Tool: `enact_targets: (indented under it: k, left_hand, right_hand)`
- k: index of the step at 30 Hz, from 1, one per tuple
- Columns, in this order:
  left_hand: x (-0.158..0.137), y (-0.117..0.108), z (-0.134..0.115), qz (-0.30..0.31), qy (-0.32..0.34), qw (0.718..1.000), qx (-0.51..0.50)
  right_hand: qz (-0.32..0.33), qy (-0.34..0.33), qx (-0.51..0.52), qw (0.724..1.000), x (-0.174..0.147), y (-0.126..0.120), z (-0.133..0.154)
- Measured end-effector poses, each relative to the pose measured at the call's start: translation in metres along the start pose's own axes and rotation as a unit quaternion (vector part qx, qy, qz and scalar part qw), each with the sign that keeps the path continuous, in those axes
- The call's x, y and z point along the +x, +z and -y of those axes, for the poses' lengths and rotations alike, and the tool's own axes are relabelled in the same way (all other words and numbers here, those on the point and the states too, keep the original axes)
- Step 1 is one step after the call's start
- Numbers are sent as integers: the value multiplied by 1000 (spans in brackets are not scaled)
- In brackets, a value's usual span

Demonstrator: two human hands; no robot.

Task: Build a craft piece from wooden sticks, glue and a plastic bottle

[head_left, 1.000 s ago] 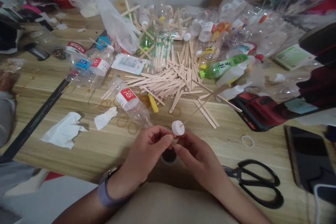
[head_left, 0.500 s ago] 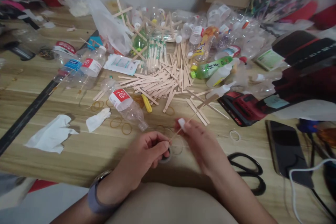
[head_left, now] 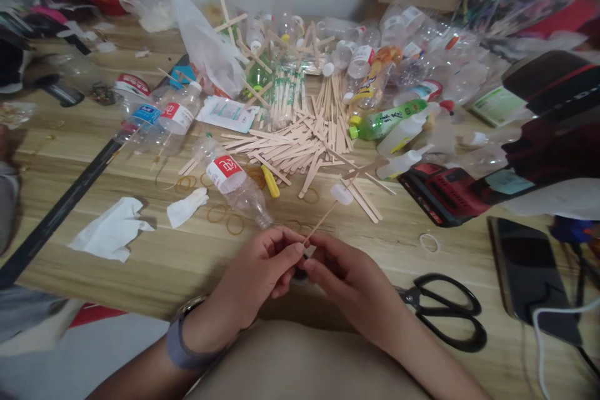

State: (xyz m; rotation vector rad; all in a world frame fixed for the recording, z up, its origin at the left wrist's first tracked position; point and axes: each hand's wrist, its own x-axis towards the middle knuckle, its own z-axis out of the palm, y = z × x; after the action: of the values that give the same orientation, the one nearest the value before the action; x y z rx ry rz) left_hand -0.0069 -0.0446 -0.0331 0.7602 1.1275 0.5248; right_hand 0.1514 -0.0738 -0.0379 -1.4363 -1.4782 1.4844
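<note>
My left hand (head_left: 267, 265) is closed, its thumb and forefinger pinching the lower end of a thin wooden stick (head_left: 323, 219). The stick slants up to the right and carries a whitish translucent piece (head_left: 342, 194) near its upper end. Beyond that piece, a flat wooden strip (head_left: 368, 170) lies across the tip. My right hand (head_left: 344, 269) is closed too, with fingertips meeting the left ones at the stick's lower end; what they grip is mostly hidden. A dark round object (head_left: 300, 274) shows only partly below the fingers.
A clear bottle (head_left: 234, 181), a yellow-handled tool (head_left: 270, 181) and a pile of wooden sticks (head_left: 290, 144) lie ahead. To the right are black-handled scissors (head_left: 450, 309), a phone (head_left: 529, 275) and a red-black power tool (head_left: 450, 190). White gloves (head_left: 112, 228) lie left.
My right hand has left the whitish piece and come down to the left hand at the stick's lower end. The whitish piece now shows uncovered on the stick. The view has shifted slightly.
</note>
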Motion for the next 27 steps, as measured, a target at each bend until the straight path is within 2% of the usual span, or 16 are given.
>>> enact_targets:
  k: [3,8,11,14,19,24,27]
  left_hand:
    - [-3,-3,5,1,2,1000,17]
    - [-12,-11,16,23,-12,999,35]
    - [-15,-15,17,31,-7,998,62]
    - [-17,-19,11,11,38,987,155]
    - [-16,-18,6,-23,144,947,288]
    - [-14,-13,14,-41,244,912,328]
    - [-12,-11,17,-32,239,925,294]
  right_hand:
    - [-29,-2,-53,998,2,0,1]
    - [-54,47,91,993,9,3,-8]
    - [-61,53,125,989,11,6,-11]
    - [-55,57,139,987,9,8,-10]
    - [-48,79,158,983,7,8,-10]
    - [-42,98,157,982,8,6,-15]
    - [-38,101,143,984,10,5,-20]
